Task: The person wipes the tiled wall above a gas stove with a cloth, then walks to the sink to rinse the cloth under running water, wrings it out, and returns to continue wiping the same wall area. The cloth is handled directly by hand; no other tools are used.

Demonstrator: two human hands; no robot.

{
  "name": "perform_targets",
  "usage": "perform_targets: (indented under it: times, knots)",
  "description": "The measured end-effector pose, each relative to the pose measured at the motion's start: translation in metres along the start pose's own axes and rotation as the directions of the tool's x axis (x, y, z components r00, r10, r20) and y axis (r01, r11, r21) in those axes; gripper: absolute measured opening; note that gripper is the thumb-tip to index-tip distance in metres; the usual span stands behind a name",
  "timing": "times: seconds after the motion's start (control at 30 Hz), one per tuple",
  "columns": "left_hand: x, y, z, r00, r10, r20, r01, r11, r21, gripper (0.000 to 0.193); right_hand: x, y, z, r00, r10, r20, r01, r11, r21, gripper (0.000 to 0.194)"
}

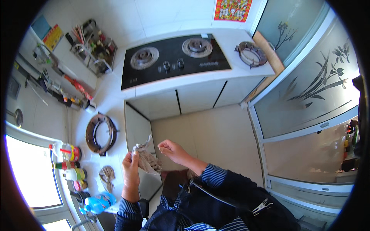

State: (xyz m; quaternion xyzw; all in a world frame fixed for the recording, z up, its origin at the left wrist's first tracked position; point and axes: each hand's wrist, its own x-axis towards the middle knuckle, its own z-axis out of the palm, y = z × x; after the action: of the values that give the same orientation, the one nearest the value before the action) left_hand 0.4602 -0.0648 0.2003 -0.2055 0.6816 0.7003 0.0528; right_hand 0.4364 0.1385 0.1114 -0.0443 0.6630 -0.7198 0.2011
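My left hand (pixel 131 165) pinches a crumpled, greyish, thin bag or cloth (pixel 149 160), which hangs in front of the counter's edge. Its twisted top end sticks up beyond my thumb; I cannot tell exactly what material it is. Close to its right side is my right hand (pixel 173 151), fingers curled in and apart from the bundle, with nothing visible in them. On the counter left of my left hand lies a brownish rag (pixel 107 176). Farther up that counter sits a round metal wok ring (pixel 101 133).
A black gas hob (pixel 173 62) with two burners lies ahead. Another pan-support ring (pixel 252 54) rests at its right. Sauce bottles (pixel 72 153) and a blue bottle (pixel 101 202) line the window side. A frosted sliding door (pixel 306 86) stands right.
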Motion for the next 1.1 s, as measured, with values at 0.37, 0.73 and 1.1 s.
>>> perform_targets:
  times: [0.37,0.73,1.1]
  knots:
    - [0.092,0.02,0.146,0.799,0.037,0.601,0.128,0.965,-0.229,0.021,0.049,-0.075,-0.074,0.992,0.037,0.121,-0.11,0.726,0.678,0.068]
    - [0.212,0.075,0.195,0.79,-0.066,0.61,0.098,0.995,-0.019,0.018,0.167,-0.128,-0.184,0.98,-0.106,-0.168,0.139,0.97,0.201,0.049]
    - [0.27,0.135,0.247,0.74,0.184,0.648,-0.127,0.983,-0.134,0.02,0.19,-0.154,-0.238,0.968,-0.252,-0.017,0.249,0.965,-0.087,0.05]
